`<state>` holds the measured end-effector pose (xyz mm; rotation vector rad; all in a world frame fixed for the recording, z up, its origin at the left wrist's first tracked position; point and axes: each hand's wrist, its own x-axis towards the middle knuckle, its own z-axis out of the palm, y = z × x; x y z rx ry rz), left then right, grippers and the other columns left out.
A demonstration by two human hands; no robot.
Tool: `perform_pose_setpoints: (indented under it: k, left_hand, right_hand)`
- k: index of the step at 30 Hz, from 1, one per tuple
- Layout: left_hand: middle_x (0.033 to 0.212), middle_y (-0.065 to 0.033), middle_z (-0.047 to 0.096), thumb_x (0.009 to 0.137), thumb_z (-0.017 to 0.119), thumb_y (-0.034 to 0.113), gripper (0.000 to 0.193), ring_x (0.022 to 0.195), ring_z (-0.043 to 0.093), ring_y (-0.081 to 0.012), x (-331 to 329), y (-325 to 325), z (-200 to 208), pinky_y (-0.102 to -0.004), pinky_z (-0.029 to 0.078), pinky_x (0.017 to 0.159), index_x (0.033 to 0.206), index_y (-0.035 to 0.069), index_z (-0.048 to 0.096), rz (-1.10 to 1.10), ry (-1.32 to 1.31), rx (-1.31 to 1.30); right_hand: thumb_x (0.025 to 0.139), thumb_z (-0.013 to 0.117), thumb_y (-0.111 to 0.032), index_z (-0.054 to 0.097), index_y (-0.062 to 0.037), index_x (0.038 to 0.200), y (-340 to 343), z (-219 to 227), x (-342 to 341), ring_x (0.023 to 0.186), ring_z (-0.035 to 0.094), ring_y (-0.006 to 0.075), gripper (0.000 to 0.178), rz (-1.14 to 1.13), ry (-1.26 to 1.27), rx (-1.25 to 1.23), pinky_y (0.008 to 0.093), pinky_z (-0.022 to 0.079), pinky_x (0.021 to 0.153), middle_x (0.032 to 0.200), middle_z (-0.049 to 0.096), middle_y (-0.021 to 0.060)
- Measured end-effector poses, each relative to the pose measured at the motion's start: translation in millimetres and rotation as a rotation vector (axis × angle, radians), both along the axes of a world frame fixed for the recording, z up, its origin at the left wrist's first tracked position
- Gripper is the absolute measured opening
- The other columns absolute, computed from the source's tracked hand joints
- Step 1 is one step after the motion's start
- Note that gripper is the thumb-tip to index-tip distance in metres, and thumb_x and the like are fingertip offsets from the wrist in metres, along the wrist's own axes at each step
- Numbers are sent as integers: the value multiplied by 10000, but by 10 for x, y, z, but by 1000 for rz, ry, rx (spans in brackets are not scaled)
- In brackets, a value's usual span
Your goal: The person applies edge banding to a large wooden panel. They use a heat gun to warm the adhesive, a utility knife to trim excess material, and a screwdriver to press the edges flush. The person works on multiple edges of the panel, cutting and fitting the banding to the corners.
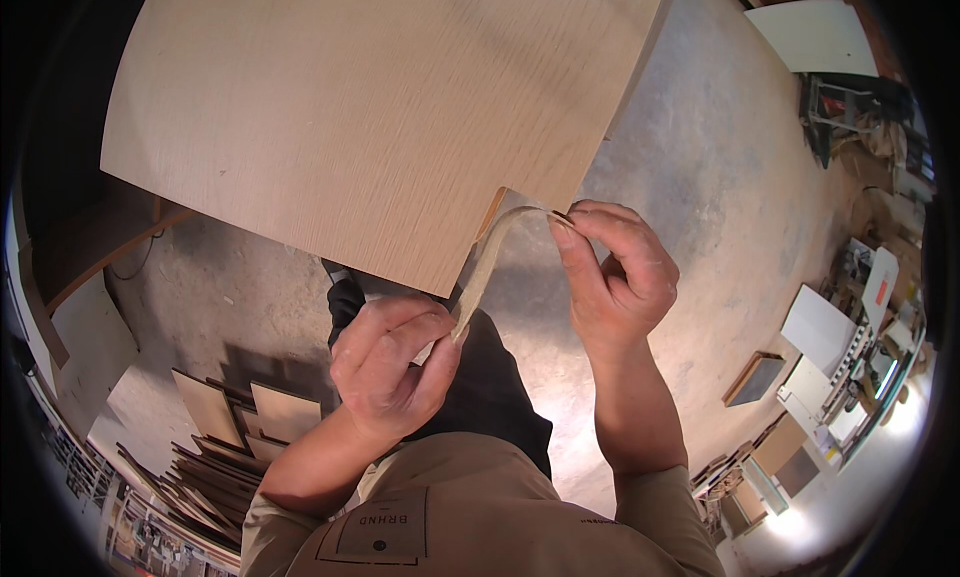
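Observation:
A thin, light wood-coloured strip of edge banding (484, 269) bends in a curve between my two hands. My left hand (393, 365) pinches its lower end between thumb and fingers. Thumb and forefinger of my right hand (622, 275) grip the upper end, where a dark edge shows at the fingertips. Just beyond the strip lies a large wood-grain panel (360, 117) with a notch cut into its near right corner. The strip passes in front of this notch; whether it touches the panel, I cannot tell.
Stacked narrow boards (215, 467) stand on the floor at lower left. A concrete floor (700, 147) stretches to the right. Along the right side are a small dark-faced board (754, 379), a white panel (818, 325) and cluttered equipment. Another white board (815, 37) is at the far right.

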<state>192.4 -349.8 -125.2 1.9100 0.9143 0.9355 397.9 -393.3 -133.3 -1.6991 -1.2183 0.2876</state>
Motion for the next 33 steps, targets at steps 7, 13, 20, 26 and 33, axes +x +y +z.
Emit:
perform_pose_setpoints:
  k: [7,13,20,26,33]
  left_hand:
    - [886,-126,688,700,777,-75,267,737,683,-235,7,15,-4,-306,542,607,937,-2,678,-2,-7,5]
    - [884,-125,691,697,780,-79,271,742,683,-236,5,27,10,-305,540,610,938,-2,681,1,14,17]
    - [880,-126,693,694,783,-77,272,736,682,-237,11,43,31,-299,536,607,937,-4,685,6,14,10]
    - [871,-124,693,695,780,-77,258,726,681,-235,19,72,48,-300,536,604,924,-3,688,1,34,30]
    - [879,-120,695,712,781,-70,235,710,684,-222,35,64,59,-293,537,608,917,-2,687,41,37,-22]
  right_hand:
    - [804,804,59,705,-15,946,13,-36,1,704,653,89,188,26,-14,24,191,364,445,915,742,130]
    - [792,803,66,698,-14,935,19,-35,-1,723,674,131,194,13,6,0,224,436,521,893,740,134]
    - [761,815,60,689,-18,913,26,-44,-30,785,736,234,212,-17,55,-12,290,572,680,860,743,130]
    - [765,812,61,687,-16,905,26,-25,-42,779,738,221,203,-26,79,-7,281,573,683,850,745,125]
    - [789,807,65,602,2,969,-6,-105,-59,790,727,167,280,-6,253,41,251,556,688,904,746,126]
